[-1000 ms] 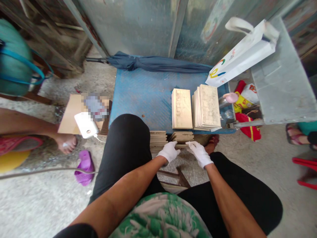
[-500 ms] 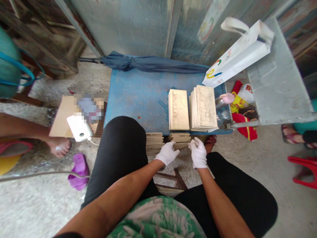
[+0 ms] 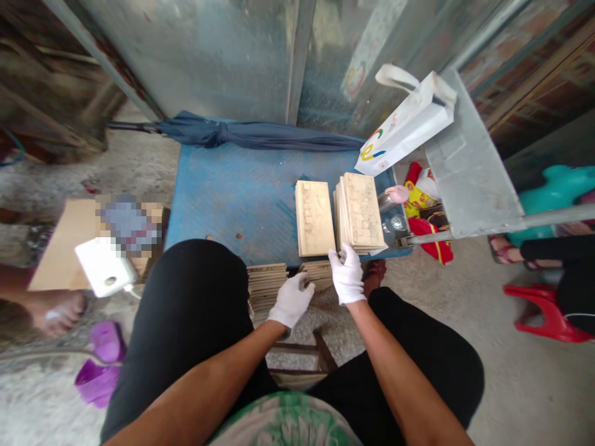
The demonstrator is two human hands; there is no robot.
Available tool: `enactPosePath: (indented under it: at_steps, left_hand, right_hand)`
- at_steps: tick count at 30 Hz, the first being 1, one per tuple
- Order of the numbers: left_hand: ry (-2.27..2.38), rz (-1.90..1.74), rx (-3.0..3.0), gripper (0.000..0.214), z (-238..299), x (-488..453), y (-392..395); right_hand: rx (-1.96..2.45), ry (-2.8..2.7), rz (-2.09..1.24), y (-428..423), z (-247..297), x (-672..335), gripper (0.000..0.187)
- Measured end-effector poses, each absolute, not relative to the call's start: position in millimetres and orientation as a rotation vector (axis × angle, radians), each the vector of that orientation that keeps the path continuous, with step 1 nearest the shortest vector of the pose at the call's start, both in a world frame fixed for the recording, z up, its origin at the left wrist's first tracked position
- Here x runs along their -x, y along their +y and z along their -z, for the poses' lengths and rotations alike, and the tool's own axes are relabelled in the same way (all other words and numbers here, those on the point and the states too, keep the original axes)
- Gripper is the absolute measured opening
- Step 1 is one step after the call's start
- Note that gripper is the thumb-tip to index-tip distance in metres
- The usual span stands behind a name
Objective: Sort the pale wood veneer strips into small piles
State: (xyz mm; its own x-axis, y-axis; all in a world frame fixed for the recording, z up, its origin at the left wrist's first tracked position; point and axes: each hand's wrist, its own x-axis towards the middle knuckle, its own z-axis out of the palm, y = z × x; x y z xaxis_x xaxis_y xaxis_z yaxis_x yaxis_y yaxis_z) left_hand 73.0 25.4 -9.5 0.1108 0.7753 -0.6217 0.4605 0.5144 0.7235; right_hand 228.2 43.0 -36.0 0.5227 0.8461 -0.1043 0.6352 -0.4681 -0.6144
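Two stacks of thin pale boards with faint printed marks lie side by side on the blue table: a left stack and a taller right stack. My right hand, in a white glove, is at their front edge, fingertips apart and close to the right stack's near corner. Lower down, my left hand, also gloved, is beside more piled boards below the table edge. Its thumb and fingers are bent with a gap between them. A second low pile shows partly between my hands. I see nothing held in either hand.
A dark folded umbrella lies along the blue table's back edge. At right stand a white paper bag and a pink-lidded bottle. A white power bank rests on cardboard at left. Other people's feet are on both sides.
My right hand has moved up to the front edge of the upper stacks, away from my left hand. My left hand stays by the lower piles. The camera view has shifted to the right.
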Motion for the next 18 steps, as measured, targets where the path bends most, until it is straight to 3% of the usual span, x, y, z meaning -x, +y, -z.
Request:
enactPosePath:
  at_steps: [9, 18]
  left_hand:
    - [1.446, -0.349, -1.071, 0.03, 27.7, -74.7, 18.4]
    - [1.425, -0.388, -1.057, 0.031, 29.9, -74.1, 18.3]
  right_hand:
    - [2.588, -1.607, -0.537, 98.5, 22.2, -189.7, 0.113]
    - [2.835, -1.573, -0.624, 119.3, 20.1, -165.6, 0.12]
